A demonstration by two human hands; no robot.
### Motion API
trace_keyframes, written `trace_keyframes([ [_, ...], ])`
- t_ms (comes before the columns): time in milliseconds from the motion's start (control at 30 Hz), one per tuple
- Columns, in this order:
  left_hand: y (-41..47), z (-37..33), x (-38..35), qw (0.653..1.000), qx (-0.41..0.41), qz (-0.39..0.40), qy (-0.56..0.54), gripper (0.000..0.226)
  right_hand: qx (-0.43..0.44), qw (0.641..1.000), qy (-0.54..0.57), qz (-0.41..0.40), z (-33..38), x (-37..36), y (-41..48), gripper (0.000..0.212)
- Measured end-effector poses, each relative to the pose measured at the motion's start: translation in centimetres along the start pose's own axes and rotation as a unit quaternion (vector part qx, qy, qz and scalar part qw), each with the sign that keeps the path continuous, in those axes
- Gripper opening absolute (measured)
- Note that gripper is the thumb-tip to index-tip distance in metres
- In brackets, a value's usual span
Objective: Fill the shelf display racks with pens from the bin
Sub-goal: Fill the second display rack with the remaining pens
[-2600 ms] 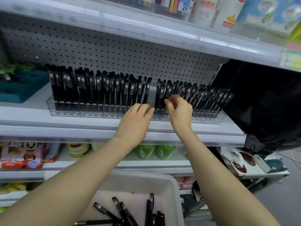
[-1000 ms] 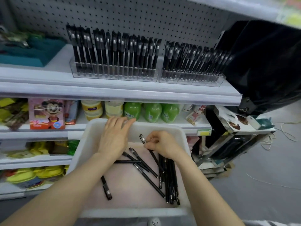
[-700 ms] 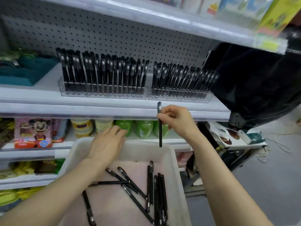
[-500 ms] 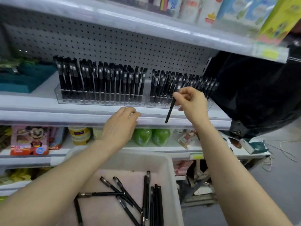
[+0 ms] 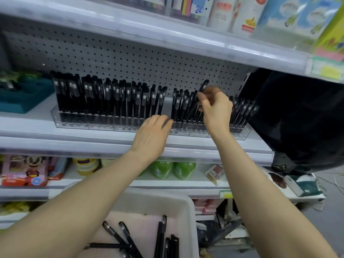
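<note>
A perforated grey pegboard (image 5: 130, 58) forms the back wall in front of me; a teal moulded tray (image 5: 22, 97) sits at my far left; the upper shelf (image 5: 167, 37) carries a white carton (image 5: 242, 13), a blue-and-white box (image 5: 297, 17) and a yellow-green box (image 5: 333, 34), with a yellow price label (image 5: 329, 71) on its front edge; a glossy black mass (image 5: 301, 118) fills my right, nature not discernible; the lower shelf (image 5: 186, 185) holds a pink cartoon pack (image 5: 24, 170), a yellow jar (image 5: 86, 165), green bottles (image 5: 162, 169) and a small red-and-white pack (image 5: 214, 173); grey floor (image 5: 327, 229) lies at lower right.
</note>
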State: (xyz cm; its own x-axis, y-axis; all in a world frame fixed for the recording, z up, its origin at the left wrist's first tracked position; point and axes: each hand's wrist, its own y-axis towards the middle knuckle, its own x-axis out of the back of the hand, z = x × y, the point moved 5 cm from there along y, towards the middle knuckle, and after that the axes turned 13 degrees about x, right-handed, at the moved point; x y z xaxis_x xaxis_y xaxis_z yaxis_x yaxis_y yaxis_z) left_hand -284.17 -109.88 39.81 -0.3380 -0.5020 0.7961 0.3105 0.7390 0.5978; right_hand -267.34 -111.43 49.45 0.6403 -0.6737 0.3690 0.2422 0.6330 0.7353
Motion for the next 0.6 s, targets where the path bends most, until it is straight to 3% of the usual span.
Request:
trace_keyframes([
  [233,-0.3,0.1,-0.5,1.0,0.01,-0.008,-0.016,0.063,-0.018,0.995,-0.058,0.082,-2.3,-2.8,-1.9,0.022],
  [600,-0.7,0.3,0.3,0.998,0.003,0.024,-0.053,0.06,-0.042,0.993,-0.079,0.074,-2.4,-3.2,-3.7,0.024],
])
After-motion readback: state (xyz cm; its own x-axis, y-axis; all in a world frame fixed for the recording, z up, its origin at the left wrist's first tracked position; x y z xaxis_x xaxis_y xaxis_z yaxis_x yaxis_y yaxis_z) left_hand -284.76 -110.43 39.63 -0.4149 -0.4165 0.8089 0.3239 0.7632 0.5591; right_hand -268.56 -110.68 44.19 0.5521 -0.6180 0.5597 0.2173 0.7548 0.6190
